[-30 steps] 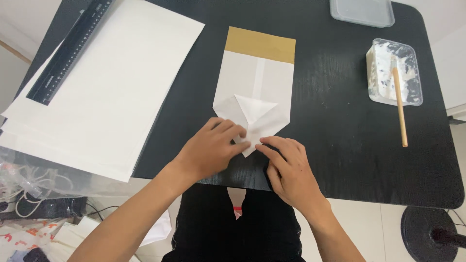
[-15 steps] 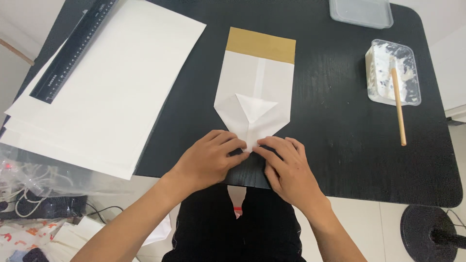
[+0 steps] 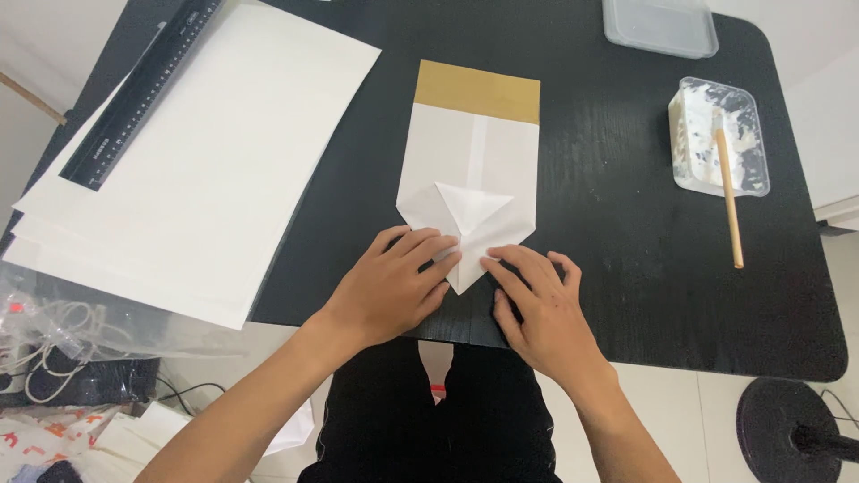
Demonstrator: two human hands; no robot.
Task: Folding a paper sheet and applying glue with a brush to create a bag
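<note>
Both hands are hiding the folded paper's (image 3: 470,192) pointed tip: left hand (image 3: 389,286) and right hand (image 3: 541,309) fingers pressing flat (brown band at its far end)

Matt white folded paper (image 3: 474,170) with a tan kraft band lies on the black, wood-grained table (image 3: 617,224); at two o'clock, a clear glossy plastic tray (image 3: 720,134) holds a wooden stick (image 3: 727,197).

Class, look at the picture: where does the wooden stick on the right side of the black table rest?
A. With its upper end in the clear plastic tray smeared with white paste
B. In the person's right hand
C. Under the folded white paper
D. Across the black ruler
A: the wooden stick has its upper end inside the clear plastic tray of white paste, its lower end out on the black table.
</note>
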